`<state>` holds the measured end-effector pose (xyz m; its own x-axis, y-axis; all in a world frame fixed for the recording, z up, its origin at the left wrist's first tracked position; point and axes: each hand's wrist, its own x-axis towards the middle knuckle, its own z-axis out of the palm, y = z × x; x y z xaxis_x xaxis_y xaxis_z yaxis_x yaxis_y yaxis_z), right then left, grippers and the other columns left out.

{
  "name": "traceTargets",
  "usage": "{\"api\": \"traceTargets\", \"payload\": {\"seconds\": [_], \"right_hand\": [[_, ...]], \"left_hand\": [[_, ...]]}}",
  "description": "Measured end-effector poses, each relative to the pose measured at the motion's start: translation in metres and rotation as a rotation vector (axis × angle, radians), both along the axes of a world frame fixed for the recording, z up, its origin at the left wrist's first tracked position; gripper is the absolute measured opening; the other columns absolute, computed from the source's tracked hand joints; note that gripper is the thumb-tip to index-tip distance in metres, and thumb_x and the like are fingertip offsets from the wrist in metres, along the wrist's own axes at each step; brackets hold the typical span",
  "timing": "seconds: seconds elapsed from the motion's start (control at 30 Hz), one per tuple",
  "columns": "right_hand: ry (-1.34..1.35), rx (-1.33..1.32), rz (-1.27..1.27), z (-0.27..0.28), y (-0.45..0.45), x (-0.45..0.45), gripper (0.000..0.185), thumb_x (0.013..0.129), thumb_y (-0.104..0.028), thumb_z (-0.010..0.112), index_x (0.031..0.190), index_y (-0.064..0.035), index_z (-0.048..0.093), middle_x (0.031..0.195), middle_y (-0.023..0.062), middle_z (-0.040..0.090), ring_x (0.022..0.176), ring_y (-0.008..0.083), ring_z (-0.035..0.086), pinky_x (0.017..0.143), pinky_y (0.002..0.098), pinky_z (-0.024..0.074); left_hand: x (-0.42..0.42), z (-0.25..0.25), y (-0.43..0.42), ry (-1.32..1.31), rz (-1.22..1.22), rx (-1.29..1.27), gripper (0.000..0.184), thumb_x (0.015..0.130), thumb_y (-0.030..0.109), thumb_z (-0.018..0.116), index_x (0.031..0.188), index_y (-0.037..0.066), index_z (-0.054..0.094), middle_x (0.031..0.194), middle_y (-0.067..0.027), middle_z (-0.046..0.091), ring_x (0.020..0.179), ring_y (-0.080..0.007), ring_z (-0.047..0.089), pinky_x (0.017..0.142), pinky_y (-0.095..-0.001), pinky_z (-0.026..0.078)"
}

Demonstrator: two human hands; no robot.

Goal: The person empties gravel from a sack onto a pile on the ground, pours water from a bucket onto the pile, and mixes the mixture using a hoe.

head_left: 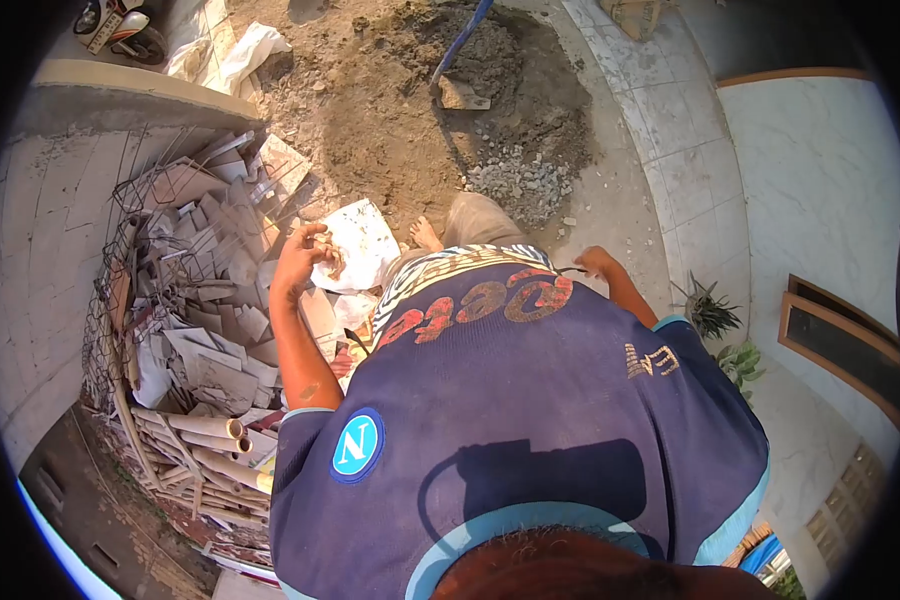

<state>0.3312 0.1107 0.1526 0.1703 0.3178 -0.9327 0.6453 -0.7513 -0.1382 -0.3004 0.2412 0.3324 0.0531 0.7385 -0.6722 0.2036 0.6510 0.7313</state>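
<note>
On the left, my left hand is held out with its fingers loosely curled and apart, and nothing clear is in it. It is over the edge of a white sheet or sack with brown dirt marks. My right hand is beside my right hip, its fingers small and partly hidden. A thin dark strip shows at its fingertips; whether the hand holds it is unclear. Further ahead, a shovel with a blue handle rests on a mound of grey-brown wet mix.
Broken tiles and wire mesh are heaped to the left, above bamboo poles. Gravel lies before my feet. A low wall and a motorbike are at upper left. Plants stand right, near a tiled path.
</note>
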Motion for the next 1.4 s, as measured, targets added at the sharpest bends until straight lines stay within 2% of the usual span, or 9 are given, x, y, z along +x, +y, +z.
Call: {"api": "traceTargets", "payload": {"seconds": [0.37,0.47,0.63,0.73,0.97,1.13,1.2,1.3,1.4], "right_hand": [[-0.035,0.065,-0.616,-0.022,0.103,-0.023,0.022,0.087,-0.026,0.070,0.088,-0.0057,0.062,0.072,0.0071,0.060,0.054,0.0181,0.055,0.045,0.0315,0.0312],[0.129,0.115,-0.813,-0.093,0.159,-0.016,0.021,0.090,-0.028,0.067,0.098,-0.0085,0.064,0.082,0.0052,0.062,0.065,0.0184,0.058,0.058,0.0362,0.0435],[0.115,0.227,-0.838,-0.087,0.306,-0.064,0.023,0.090,-0.028,0.071,0.095,-0.0061,0.064,0.078,0.0031,0.060,0.056,0.0146,0.053,0.048,0.0304,0.0380],[0.144,0.339,-0.794,-0.052,0.398,-0.077,0.038,0.088,-0.034,0.071,0.111,-0.0034,0.068,0.093,0.0081,0.067,0.077,0.0198,0.063,0.064,0.0363,0.0488],[0.207,0.647,-1.317,-0.049,0.480,-0.130,0.040,0.089,-0.035,0.068,0.115,-0.0049,0.067,0.101,0.0076,0.068,0.087,0.0197,0.064,0.070,0.0361,0.0509],[0.135,0.284,-2.043,-0.079,0.398,-0.276,0.032,0.093,-0.028,0.063,0.119,-0.0093,0.065,0.099,0.0084,0.072,0.080,0.0162,0.070,0.060,0.0308,0.0472],[0.172,0.506,-2.202,-0.084,0.352,-0.369,0.036,0.090,-0.034,0.065,0.115,-0.0082,0.064,0.097,0.0107,0.071,0.079,0.0217,0.071,0.058,0.0319,0.0468],[0.079,0.224,-2.524,-0.032,0.367,-0.423,0.037,0.090,-0.038,0.068,0.114,-0.0095,0.064,0.100,0.0123,0.072,0.087,0.0251,0.071,0.069,0.0347,0.0487],[0.131,0.201,-2.527,-0.051,0.395,-0.434,0.038,0.092,-0.036,0.067,0.117,-0.0085,0.064,0.102,0.0143,0.071,0.087,0.0249,0.070,0.069,0.0365,0.0484]], "left_hand": [[0.143,0.029,0.397,0.069,-0.491,0.393,0.053,0.092,0.029,0.072,0.133,-0.001,0.056,0.118,-0.0145,0.067,0.106,-0.0210,0.064,0.093,-0.0344,0.048],[0.162,0.039,0.466,0.143,-0.582,0.396,0.054,0.091,0.031,0.073,0.130,-0.002,0.058,0.122,-0.0182,0.067,0.111,-0.0245,0.064,0.092,-0.0350,0.050],[0.150,0.012,0.535,0.186,-0.537,0.307,0.050,0.091,0.026,0.073,0.128,-0.006,0.058,0.114,-0.0195,0.069,0.104,-0.0246,0.067,0.090,-0.0336,0.051],[0.171,0.000,0.566,0.183,-0.541,0.311,0.055,0.090,0.025,0.074,0.131,-0.006,0.055,0.118,-0.0212,0.067,0.105,-0.0273,0.066,0.089,-0.0354,0.053],[0.338,-0.003,0.637,0.221,-1.322,0.785,0.065,0.085,0.032,0.077,0.137,0.002,0.054,0.137,-0.0240,0.055,0.122,-0.0401,0.057,0.100,-0.0457,0.049],[0.432,-0.092,0.660,0.215,-1.923,1.234,0.059,0.085,0.036,0.074,0.133,0.007,0.059,0.140,-0.0210,0.053,0.130,-0.0384,0.050,0.105,-0.0470,0.045],[0.463,-0.121,0.657,0.277,-2.107,1.441,0.050,0.085,0.033,0.074,0.126,0.007,0.065,0.135,-0.0203,0.058,0.125,-0.0368,0.056,0.100,-0.0460,0.049],[0.502,-0.140,0.648,0.710,-2.679,0.926,0.043,0.084,0.035,0.074,0.116,0.006,0.071,0.123,-0.0197,0.066,0.114,-0.0335,0.064,0.094,-0.0431,0.054],[0.521,-0.135,0.640,0.865,-2.684,0.923,0.035,0.084,0.036,0.075,0.098,0.004,0.075,0.103,-0.0174,0.072,0.100,-0.0322,0.070,0.086,-0.0435,0.056]]}}
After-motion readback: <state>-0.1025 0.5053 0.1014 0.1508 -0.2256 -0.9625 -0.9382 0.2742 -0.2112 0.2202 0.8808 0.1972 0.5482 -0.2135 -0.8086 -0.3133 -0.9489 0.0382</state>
